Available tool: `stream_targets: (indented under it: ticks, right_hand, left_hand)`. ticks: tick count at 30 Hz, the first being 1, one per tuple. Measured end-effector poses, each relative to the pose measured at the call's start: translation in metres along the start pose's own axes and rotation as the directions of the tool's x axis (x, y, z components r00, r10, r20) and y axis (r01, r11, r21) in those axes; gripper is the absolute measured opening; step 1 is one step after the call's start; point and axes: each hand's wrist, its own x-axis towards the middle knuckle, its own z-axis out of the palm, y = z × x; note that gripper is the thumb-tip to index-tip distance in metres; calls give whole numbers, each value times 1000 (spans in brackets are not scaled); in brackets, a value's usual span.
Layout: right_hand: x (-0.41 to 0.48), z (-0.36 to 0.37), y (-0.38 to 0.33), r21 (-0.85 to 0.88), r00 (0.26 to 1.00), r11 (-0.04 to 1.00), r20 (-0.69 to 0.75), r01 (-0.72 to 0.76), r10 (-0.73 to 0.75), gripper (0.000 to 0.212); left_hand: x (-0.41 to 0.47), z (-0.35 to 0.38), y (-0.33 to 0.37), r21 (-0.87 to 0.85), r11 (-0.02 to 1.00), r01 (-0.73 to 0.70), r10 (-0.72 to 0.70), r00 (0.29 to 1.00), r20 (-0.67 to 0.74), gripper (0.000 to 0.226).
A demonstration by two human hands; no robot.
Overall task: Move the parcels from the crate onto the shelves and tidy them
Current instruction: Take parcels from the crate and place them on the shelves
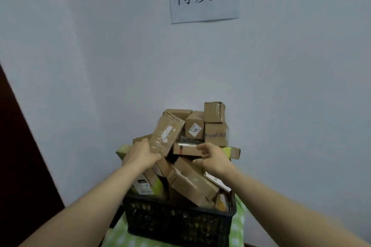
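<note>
— Reaching into the heaped black crate, the person had the left hand closed as a grip on the lower end of a flat taped parcel, tilted up on the left of the pile. The right hand was half-curled, fingers apart, at the near end of a thin box; whether it pinched that box could not be told.

— What could have gone wrong?

— Probably a slide. The cube cartons at the back were stacked well above the rim, and pulling a lower parcel would likely have toppled them toward the wall.

— And room to move?

— Open space lay above and to either side; the wall stood close behind. The crate sat on a green checked cloth, its right corner seemingly near the cloth's edge. No shelves were in view.
</note>
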Motion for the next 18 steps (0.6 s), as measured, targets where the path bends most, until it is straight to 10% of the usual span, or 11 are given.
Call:
stream_targets:
  ticks: [11,18]
  right_hand:
    - [151,-5,18,-95,1000,995,-1,23,-23,52]
    - [184,-6,42,-71,999,997,48,23,-20,48]
  left_hand:
    - [181,88,27,89,987,134,-127,989,-74,137]
    - [211,103,24,113,975,190,-168,970,-176,138]
